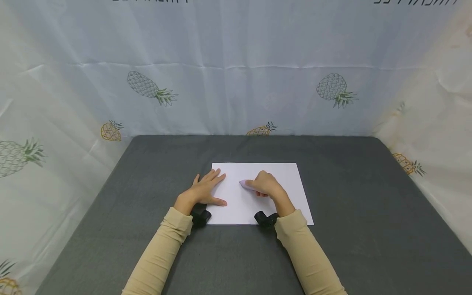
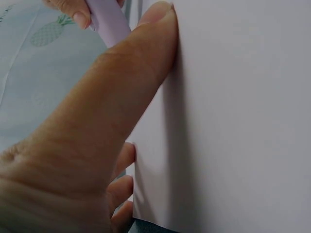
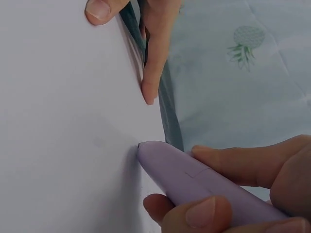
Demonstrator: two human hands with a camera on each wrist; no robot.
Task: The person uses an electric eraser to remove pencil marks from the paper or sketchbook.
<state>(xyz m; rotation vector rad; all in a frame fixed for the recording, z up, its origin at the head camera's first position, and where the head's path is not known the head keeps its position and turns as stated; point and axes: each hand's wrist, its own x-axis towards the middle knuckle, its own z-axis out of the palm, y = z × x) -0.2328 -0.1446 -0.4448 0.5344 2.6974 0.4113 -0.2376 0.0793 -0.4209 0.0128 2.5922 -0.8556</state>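
A white sheet of paper [image 1: 254, 213] lies on the dark grey table. My left hand [image 1: 204, 189] rests over its left side with fingers spread and thumb pointing right, the thumb [image 2: 141, 63] pressing on the sheet in the left wrist view. Over the middle of the paper, my right hand [image 1: 268, 184] grips a thick lavender pen-shaped tool [image 3: 194, 177] between thumb and fingers. Its rounded, tapered end points left, toward my left hand, and a small dark tip meets the sheet in the right wrist view. Part of the tool's body is hidden in my grip.
The dark grey tabletop [image 1: 350, 196] extends around the paper on all sides. Behind it hangs a pale curtain [image 1: 236, 94] printed with pineapples, continuing along both sides. A black wrist camera [image 1: 266, 219] sits under my right wrist, another [image 1: 200, 218] under my left.
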